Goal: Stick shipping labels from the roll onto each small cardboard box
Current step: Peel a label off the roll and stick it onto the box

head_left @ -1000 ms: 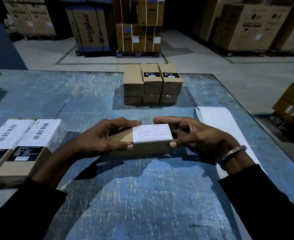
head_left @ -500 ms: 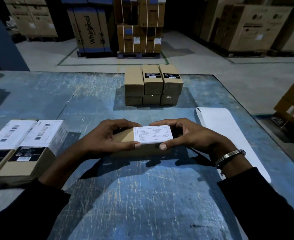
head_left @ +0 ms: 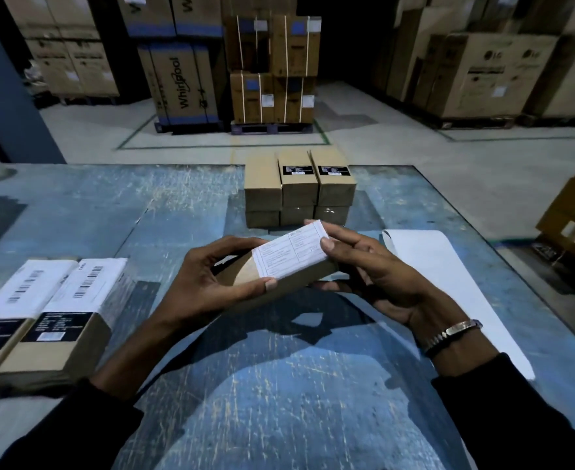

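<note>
— Holding anything, those hands?

— Both grip one small cardboard box (head_left: 262, 283), lifted clear of the blue table (head_left: 279, 385) and tilted, its right end higher. The left hand (head_left: 208, 283) curls round the left end, thumb on the near side, fingers over the far edge. The right hand (head_left: 381, 276) takes the right end, thumb pressed on the white shipping label (head_left: 291, 254) that lies on the box's top face.

— Is the label stuck flat?

— It covers the right part of the top (printing too small to read); whether every edge is down, I cannot tell.

— And the other boxes?

— A stack of brown boxes (head_left: 299, 188) stands at the far middle of the table, two layers of three, black stickers on two of the top ones. Two labelled boxes (head_left: 52, 317) lie side by side at the near left, touching each other, white barcode labels on top.

— The label supply?

— A white strip of backing paper (head_left: 448, 283) runs along the table just right of the right hand, under the wrist with the metal bracelet (head_left: 455, 332). Big cartons (head_left: 272, 69) on pallets stand on the floor beyond.
</note>
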The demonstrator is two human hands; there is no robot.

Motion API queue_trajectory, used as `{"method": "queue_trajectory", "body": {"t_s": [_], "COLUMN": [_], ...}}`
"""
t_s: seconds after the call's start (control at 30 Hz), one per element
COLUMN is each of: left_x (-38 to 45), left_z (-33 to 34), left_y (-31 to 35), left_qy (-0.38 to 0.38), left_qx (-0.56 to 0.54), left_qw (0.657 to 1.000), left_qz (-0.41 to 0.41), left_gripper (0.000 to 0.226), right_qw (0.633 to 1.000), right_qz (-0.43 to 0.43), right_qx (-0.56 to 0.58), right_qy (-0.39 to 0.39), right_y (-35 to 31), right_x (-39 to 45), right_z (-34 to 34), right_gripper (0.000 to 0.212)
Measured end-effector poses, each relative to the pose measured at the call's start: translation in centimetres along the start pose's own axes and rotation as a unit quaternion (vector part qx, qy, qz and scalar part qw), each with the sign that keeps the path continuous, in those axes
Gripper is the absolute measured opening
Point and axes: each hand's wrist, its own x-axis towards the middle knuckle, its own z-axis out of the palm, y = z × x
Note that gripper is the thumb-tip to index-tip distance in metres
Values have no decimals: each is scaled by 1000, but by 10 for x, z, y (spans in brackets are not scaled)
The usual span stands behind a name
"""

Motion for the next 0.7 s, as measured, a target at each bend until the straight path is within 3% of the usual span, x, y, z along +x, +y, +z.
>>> {"method": "queue_trajectory", "body": {"t_s": [0.37,0.57,0.7], "left_x": [1,1,1], "left_z": [1,4,5], "left_y": [-3,-6,-5], "left_qy": [29,26,27], "left_qx": [8,8,11], "left_qw": [996,997,998], "left_qz": [90,66,54], "left_gripper": [57,57,58], "right_qw": [998,979,978], "right_qz": [-49,-136,-141], "right_qx": [-19,-96,-99], "right_qy": [-25,115,118], "right_y": [-5,6,7], "right_x": [-6,1,0], "right_z": [11,33,35], "right_gripper": [58,37,36]}}
